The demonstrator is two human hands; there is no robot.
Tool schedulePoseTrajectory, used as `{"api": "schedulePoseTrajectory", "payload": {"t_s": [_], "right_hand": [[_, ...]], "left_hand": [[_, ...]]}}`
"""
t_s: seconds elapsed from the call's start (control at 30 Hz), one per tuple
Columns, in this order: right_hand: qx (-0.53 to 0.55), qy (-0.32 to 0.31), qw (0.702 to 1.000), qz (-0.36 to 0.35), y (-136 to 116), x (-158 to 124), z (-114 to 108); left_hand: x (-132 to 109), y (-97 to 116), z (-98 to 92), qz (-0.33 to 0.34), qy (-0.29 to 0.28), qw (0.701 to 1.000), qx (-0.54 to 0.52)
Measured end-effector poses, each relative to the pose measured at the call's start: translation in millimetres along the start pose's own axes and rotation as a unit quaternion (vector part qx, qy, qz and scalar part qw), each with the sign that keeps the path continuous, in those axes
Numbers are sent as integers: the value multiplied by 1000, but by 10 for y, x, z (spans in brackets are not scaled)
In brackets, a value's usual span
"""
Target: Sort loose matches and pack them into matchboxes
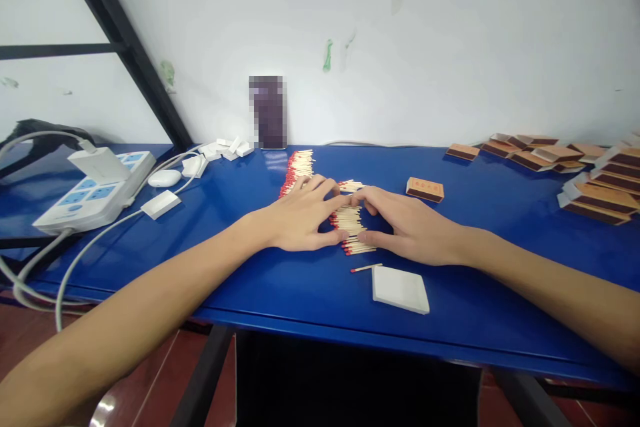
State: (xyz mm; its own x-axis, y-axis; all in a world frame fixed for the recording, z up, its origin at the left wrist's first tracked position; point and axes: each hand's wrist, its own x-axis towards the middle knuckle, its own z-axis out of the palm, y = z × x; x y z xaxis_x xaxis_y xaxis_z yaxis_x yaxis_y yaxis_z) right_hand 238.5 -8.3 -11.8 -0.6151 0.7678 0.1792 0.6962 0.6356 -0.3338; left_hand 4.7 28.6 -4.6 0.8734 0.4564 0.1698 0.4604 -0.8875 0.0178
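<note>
A row of red-headed matches (pixel 349 220) lies on the blue table between my two hands, heads to the left. My left hand (pixel 303 217) curves over the head side, thumb and index finger on the matches. My right hand (pixel 413 223) bends its thumb and index finger around the stick ends, with fingertips meeting those of the left. A larger pile of matches (pixel 301 165) lies behind my left hand, partly hidden by it. One loose match (pixel 366 268) touches a white flat tray-like piece (pixel 400 289) near the front edge.
A closed matchbox (pixel 425 189) lies right of my hands. Several matchbox sleeves (pixel 545 152) are heaped at the back right, with more stacked boxes (pixel 600 199) nearer. A power strip (pixel 95 193) with cables stands left; small white pieces (pixel 227 148) lie by the wall.
</note>
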Motion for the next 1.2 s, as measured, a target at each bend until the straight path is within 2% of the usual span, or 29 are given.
{"api": "schedulePoseTrajectory", "payload": {"t_s": [0.67,1.2], "right_hand": [[-24,11,1000,8,33,5,41],[-28,16,999,17,8,30,49]], "left_hand": [[5,10,-18,-7,-16,1000,7],[9,9,-10,-7,-8,1000,27]]}}
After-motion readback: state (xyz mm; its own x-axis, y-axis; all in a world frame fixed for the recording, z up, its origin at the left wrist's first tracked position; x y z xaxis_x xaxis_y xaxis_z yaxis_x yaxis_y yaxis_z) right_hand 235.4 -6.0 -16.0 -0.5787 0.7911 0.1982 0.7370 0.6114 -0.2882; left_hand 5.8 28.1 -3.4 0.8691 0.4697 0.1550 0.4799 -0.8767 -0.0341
